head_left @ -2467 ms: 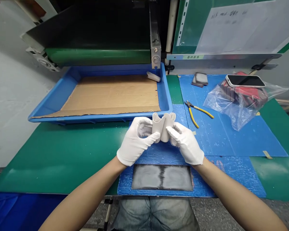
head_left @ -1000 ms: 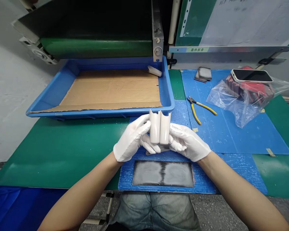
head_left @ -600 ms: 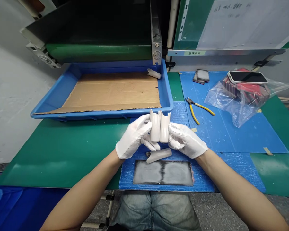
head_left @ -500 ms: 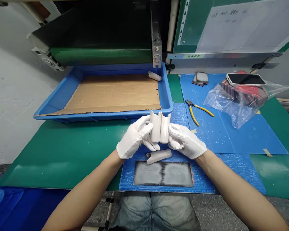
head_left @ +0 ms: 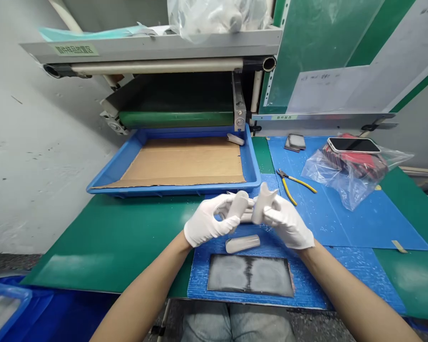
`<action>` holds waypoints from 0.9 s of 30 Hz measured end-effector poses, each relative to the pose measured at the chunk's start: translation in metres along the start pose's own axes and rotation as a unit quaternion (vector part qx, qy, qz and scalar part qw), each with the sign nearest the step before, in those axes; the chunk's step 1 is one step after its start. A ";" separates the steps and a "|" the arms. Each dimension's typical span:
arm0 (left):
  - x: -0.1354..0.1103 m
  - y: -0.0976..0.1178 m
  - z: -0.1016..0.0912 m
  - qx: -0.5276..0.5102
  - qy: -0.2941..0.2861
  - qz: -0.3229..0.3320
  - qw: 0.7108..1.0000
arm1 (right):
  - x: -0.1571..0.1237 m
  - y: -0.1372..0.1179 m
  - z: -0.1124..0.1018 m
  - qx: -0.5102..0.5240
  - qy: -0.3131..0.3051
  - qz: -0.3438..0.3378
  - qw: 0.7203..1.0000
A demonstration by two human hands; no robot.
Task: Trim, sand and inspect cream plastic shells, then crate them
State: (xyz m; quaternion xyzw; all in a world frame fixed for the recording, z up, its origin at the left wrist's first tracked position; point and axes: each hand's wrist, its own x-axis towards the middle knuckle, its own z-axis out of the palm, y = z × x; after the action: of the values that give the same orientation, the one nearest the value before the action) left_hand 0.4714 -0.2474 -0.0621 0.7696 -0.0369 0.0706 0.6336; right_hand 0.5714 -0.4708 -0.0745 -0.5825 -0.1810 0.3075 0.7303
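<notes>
Both my hands wear white gloves and work just above a blue mat (head_left: 306,285). My left hand (head_left: 209,223) is closed around a beige moulded half-shell (head_left: 238,205). My right hand (head_left: 287,221) grips a second beige half-shell (head_left: 263,203), a small gap apart from the first. A third beige piece (head_left: 242,243) lies loose on the mat just below my hands. Near my body a grey smudged rectangle (head_left: 249,274) marks the mat.
Behind my hands stands a blue tray (head_left: 251,164) lined with cardboard, with one beige piece (head_left: 235,139) at its back right. Yellow-handled pliers (head_left: 292,183), a plastic bag (head_left: 349,175) under a phone (head_left: 353,145), and dark pads (head_left: 295,142) lie to the right. A conveyor (head_left: 174,118) is behind.
The two shells, held upright and pressed side by side, are now apart, one in each hand. A third piece dropped onto the mat. My view has tilted up.
</notes>
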 end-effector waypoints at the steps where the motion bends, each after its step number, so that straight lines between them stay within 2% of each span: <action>1: 0.000 -0.002 -0.006 0.007 0.040 0.017 0.999 | 0.001 -0.001 -0.001 0.013 0.044 -0.019 0.999; 4: 0.003 -0.012 -0.026 0.013 0.191 0.062 0.980 | 0.007 -0.001 -0.009 0.048 0.158 -0.072 0.984; 6: 0.007 -0.021 -0.036 0.007 0.252 0.075 0.965 | 0.014 0.002 -0.015 0.056 0.179 -0.090 0.978; 10: 0.014 -0.031 -0.037 0.001 0.250 0.064 0.966 | 0.026 0.012 -0.026 0.040 0.157 -0.089 0.983; 12: 0.015 -0.036 -0.032 0.067 0.246 0.059 0.965 | 0.028 0.015 -0.030 0.035 0.157 -0.092 0.983; 16: 0.016 -0.052 -0.027 0.277 0.262 0.083 0.921 | 0.030 0.014 -0.036 0.003 0.147 -0.147 0.978; 18: 0.016 -0.061 -0.028 0.309 0.274 0.092 0.906 | 0.030 0.010 -0.036 -0.041 0.155 -0.190 0.969; 20: 0.017 -0.067 -0.031 0.301 0.289 0.090 0.904 | 0.027 0.004 -0.035 -0.098 0.181 -0.213 0.955; 22: 0.018 -0.070 -0.034 0.290 0.303 0.084 0.904 | 0.017 -0.002 -0.034 -0.148 0.202 -0.202 0.947; 24: 0.019 -0.070 -0.037 0.285 0.315 0.081 0.902 | -0.002 -0.005 -0.036 -0.184 0.200 -0.157 0.949; 27: 0.020 -0.066 -0.040 0.277 0.330 0.086 0.898 | -0.051 0.009 -0.043 -0.217 0.192 -0.073 0.954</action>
State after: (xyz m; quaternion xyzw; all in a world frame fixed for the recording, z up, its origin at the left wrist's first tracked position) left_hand 0.4980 -0.1942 -0.1160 0.8405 0.1290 0.3822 0.3618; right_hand 0.5584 -0.5353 -0.0893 -0.7604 -0.1417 0.0892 0.6274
